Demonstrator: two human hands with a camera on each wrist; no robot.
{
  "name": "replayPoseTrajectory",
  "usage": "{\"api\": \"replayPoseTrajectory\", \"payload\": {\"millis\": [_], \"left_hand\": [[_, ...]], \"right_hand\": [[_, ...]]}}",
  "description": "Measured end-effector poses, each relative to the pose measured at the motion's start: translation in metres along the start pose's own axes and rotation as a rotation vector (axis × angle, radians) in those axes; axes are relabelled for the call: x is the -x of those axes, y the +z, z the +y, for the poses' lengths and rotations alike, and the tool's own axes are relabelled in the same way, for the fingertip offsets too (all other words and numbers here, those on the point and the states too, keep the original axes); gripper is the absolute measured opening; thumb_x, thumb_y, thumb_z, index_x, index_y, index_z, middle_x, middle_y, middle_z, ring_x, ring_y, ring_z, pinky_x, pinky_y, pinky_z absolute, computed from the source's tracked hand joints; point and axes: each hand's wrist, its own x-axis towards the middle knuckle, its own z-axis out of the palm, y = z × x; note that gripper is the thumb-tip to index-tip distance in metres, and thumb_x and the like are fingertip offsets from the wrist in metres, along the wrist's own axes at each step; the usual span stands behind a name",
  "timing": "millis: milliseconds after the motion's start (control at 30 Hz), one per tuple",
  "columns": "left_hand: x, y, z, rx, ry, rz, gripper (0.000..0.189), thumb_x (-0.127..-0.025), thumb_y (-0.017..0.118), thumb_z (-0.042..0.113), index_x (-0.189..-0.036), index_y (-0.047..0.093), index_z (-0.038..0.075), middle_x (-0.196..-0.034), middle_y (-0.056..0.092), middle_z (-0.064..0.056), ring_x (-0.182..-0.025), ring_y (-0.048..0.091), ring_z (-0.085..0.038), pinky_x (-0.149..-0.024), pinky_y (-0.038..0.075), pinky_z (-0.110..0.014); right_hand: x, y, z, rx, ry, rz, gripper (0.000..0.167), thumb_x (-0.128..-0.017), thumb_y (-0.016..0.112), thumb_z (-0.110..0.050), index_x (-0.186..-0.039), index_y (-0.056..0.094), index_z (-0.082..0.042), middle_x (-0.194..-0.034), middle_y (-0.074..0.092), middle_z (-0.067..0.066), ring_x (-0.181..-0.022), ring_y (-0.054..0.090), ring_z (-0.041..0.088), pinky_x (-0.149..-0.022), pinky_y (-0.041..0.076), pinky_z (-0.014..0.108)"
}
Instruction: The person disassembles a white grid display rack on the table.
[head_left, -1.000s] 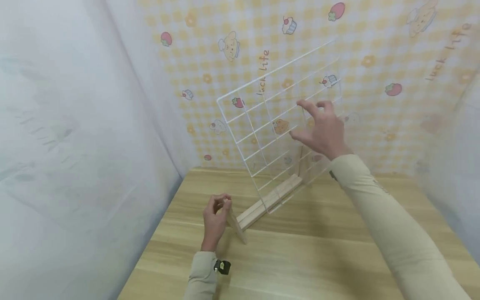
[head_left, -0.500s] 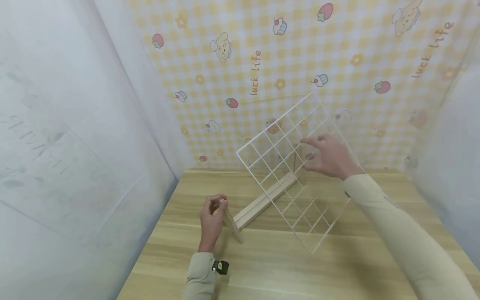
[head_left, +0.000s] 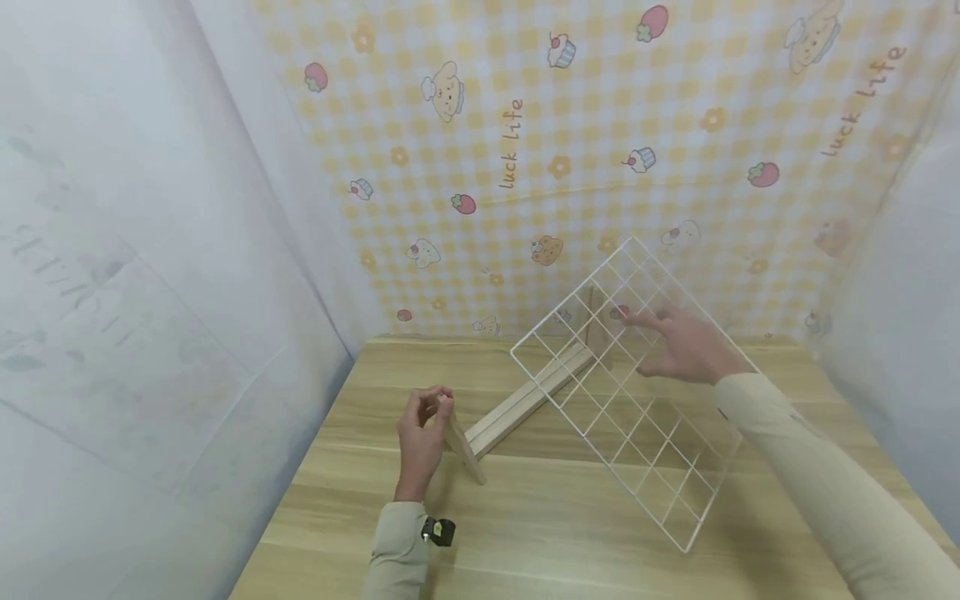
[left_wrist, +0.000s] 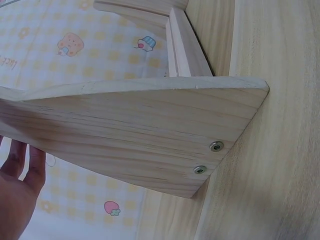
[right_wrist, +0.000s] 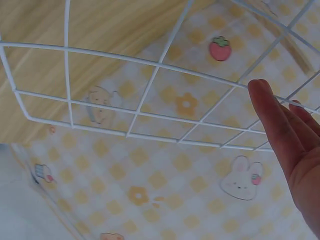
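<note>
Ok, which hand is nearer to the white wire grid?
Right. The right hand is right at the white wire grid, touching its wires; the left hand is apart from it, off to its left, holding the wooden side panel.

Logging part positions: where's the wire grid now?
Head view, right of centre: wire grid tilted at the right hand, visually overlapping the far end of the wooden stand.

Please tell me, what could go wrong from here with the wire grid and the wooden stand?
The white wire grid is tilted, with only the right hand holding it, so it could twist or slip. In the head view it overlaps the wooden stand, so turning it might knock the stand. The left hand holds just one end panel, so the stand may pivot if bumped.
</note>
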Motion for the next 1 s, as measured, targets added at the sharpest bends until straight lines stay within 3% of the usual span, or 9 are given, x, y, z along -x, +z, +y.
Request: {"api": "replayPoseTrajectory", "payload": {"millis": [233, 500, 667, 833, 1000], "left_hand": [[0.000, -0.002, 0.002, 0.003, 0.024, -0.018, 0.018, -0.097, 0.066, 0.014, -0.112, 0.062, 0.004, -0.106, 0.069, -0.008, -0.096, 0.064, -0.006, -0.098, 0.052, -0.030], [-0.001, -0.004, 0.003, 0.009, 0.011, -0.035, 0.019, -0.097, 0.066, 0.012, -0.113, 0.062, 0.003, -0.107, 0.067, -0.015, -0.096, 0.063, -0.008, -0.099, 0.050, -0.030], [-0.001, -0.005, 0.003, -0.009, 0.001, -0.027, 0.019, -0.096, 0.067, 0.010, -0.113, 0.063, 0.004, -0.107, 0.069, -0.007, -0.096, 0.064, -0.007, -0.097, 0.051, -0.027], [0.001, -0.005, 0.001, -0.020, 0.026, -0.016, 0.019, -0.095, 0.067, 0.007, -0.113, 0.063, 0.005, -0.103, 0.070, -0.003, -0.094, 0.065, -0.003, -0.093, 0.051, -0.022], [0.004, -0.005, 0.001, -0.025, 0.046, -0.020, 0.020, -0.095, 0.068, 0.017, -0.113, 0.063, 0.008, -0.101, 0.068, 0.001, -0.095, 0.066, -0.003, -0.091, 0.052, -0.021]], "right_hand": [[0.011, 0.012, 0.013, 0.010, -0.006, -0.035, 0.079, -0.068, 0.087, -0.037, -0.139, 0.057, -0.021, -0.124, 0.060, 0.031, -0.087, 0.065, 0.035, -0.064, 0.055, 0.048], [0.019, 0.021, 0.019, -0.014, -0.013, -0.107, 0.077, -0.068, 0.086, -0.034, -0.139, 0.057, -0.026, -0.131, 0.057, 0.032, -0.076, 0.065, 0.024, -0.059, 0.056, 0.042], [0.023, 0.031, 0.025, -0.004, -0.044, -0.112, 0.076, -0.066, 0.085, -0.031, -0.137, 0.060, -0.026, -0.132, 0.058, 0.031, -0.087, 0.068, 0.035, -0.061, 0.056, 0.043], [0.025, 0.035, 0.026, -0.022, -0.066, -0.142, 0.074, -0.066, 0.084, -0.027, -0.136, 0.062, -0.022, -0.136, 0.055, 0.032, -0.114, 0.059, 0.052, -0.073, 0.057, 0.059], [0.028, 0.035, 0.027, -0.030, -0.068, -0.178, 0.073, -0.067, 0.086, -0.024, -0.135, 0.062, -0.021, -0.138, 0.053, 0.032, -0.118, 0.056, 0.054, -0.079, 0.054, 0.067]]}}
